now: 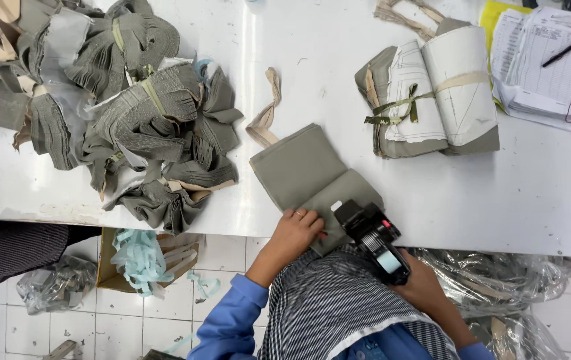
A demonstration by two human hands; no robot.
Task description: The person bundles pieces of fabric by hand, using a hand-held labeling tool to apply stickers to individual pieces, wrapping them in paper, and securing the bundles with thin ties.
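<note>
Nearest us, our right hand (425,283) grips a black labelling gun (373,240); our left hand (297,230) lies open, pinning soft, light folded olive cloth (309,173).

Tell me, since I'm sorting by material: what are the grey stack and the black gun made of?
The grey stack looks like matte woven cloth; its soft edges fold and sag. The black gun in the right hand seems hard moulded plastic, judging by its slight sheen.
</note>
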